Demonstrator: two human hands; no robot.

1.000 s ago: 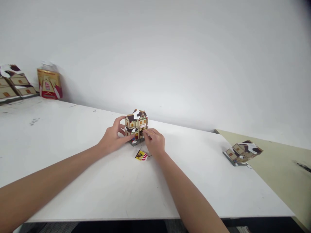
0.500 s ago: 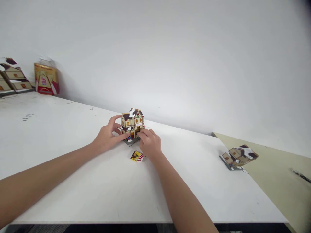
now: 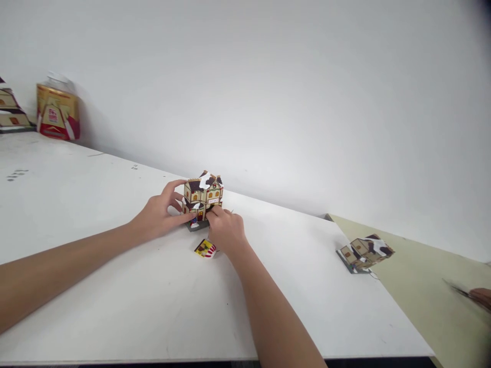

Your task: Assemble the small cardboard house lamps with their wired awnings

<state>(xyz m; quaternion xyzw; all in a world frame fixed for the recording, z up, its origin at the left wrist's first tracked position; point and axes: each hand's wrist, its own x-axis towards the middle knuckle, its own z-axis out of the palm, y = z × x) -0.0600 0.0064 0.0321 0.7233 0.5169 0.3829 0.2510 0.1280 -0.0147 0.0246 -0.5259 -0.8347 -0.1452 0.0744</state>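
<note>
A small model house (image 3: pixel 203 197) with cream walls, dark roofs and white snow patches stands upright on its grey base on the white table. My left hand (image 3: pixel 161 212) grips it from the left, with thumb low at the front and forefinger at the upper back corner. My right hand (image 3: pixel 227 229) is closed at the front doorway, under the small sign; whatever its fingertips pinch is hidden. Just in front of the house lies a small yellow cut-out piece with a red-and-white striped part (image 3: pixel 206 249), close to my right wrist.
Another model house (image 3: pixel 364 253) stands at the table's right edge, beside a pale yellow surface (image 3: pixel 406 296). There, another person's hand (image 3: pixel 480 296) holds a thin pointed tool. Far left, a gold-and-red labelled bottle (image 3: pixel 58 112) and part of a model house (image 3: pixel 13 110) stand near the wall.
My view has turned slightly, shifting the scene left. My right fingers sit a little further over the doorway. Another person's hand has come into view at the right.
</note>
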